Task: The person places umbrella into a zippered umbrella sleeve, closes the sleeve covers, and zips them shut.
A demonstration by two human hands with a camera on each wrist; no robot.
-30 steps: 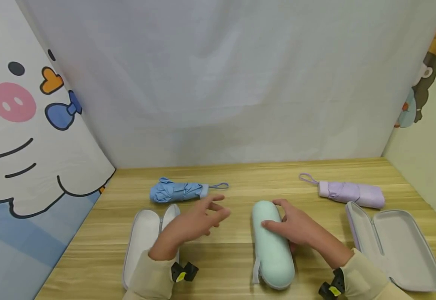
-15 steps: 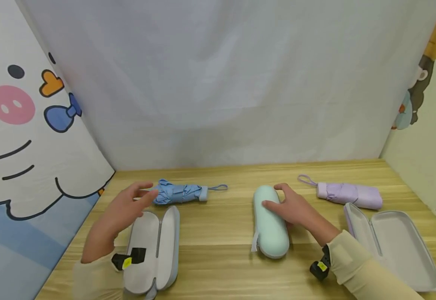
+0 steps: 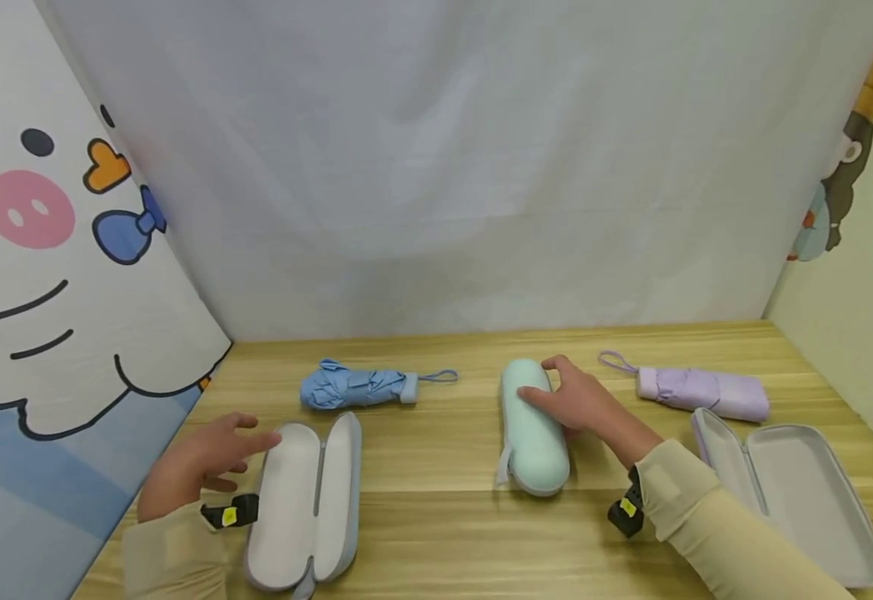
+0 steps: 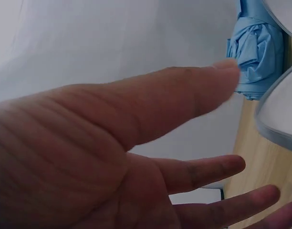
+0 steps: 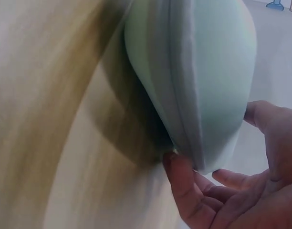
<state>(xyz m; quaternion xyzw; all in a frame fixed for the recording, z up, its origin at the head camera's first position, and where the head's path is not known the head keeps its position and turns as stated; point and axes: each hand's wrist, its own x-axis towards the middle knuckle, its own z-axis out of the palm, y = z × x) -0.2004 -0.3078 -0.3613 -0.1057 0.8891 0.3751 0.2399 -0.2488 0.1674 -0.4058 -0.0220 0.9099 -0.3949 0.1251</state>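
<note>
My right hand (image 3: 585, 402) grips a closed mint-green zip case (image 3: 532, 454) near its far end, thumb on top and fingers round the side. In the right wrist view the case (image 5: 222, 71) shows its grey zip seam, with fingertips at its narrow end and a shadow on the table beneath. My left hand (image 3: 204, 454) holds nothing, and its fingers are spread in the left wrist view. It is at the left side of an opened zip case (image 3: 286, 508) with a pale lining. A folded blue umbrella (image 3: 354, 387) lies behind that case.
A folded purple umbrella (image 3: 706, 392) lies at the back right. In front of it is another opened case (image 3: 811, 500) with a pale lining, partly behind my right sleeve. A white cloth (image 3: 481, 167) hangs behind the wooden table (image 3: 436, 533).
My left hand has moved left from the middle to the left side of the opened case. The right hand has shifted the mint-green case back, away from the front edge.
</note>
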